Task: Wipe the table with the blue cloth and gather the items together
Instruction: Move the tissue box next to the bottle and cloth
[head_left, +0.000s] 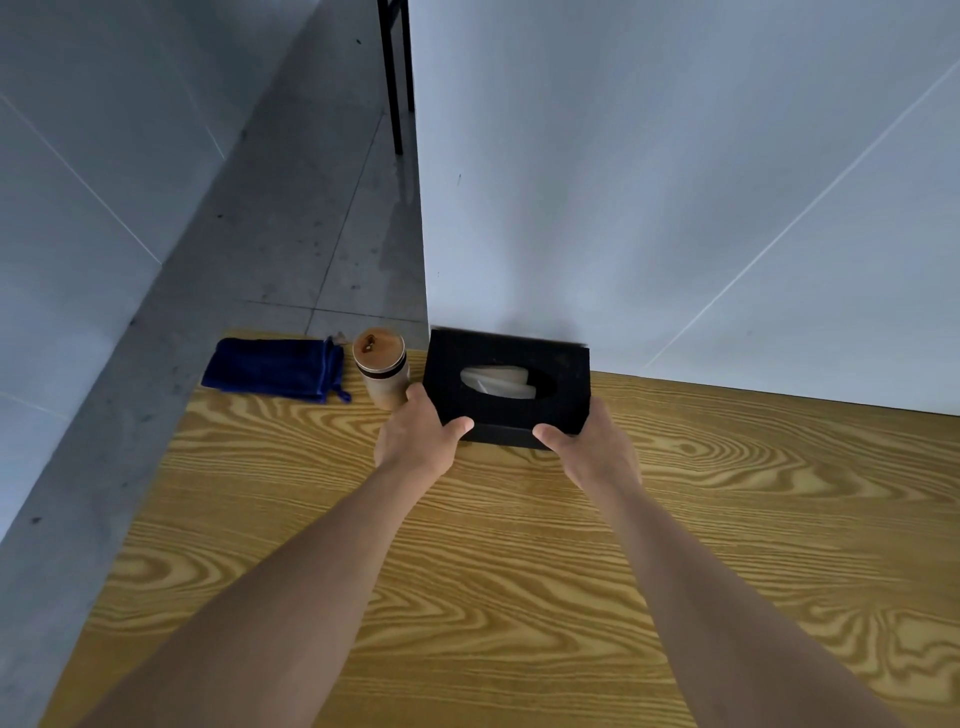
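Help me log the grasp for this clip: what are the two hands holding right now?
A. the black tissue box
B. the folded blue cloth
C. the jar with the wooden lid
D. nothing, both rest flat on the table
A: the left hand and right hand grip the near corners of the black tissue box, while the blue cloth and jar sit untouched beside it.

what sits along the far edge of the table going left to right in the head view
blue cloth → jar → black tissue box, held by the left hand and right hand
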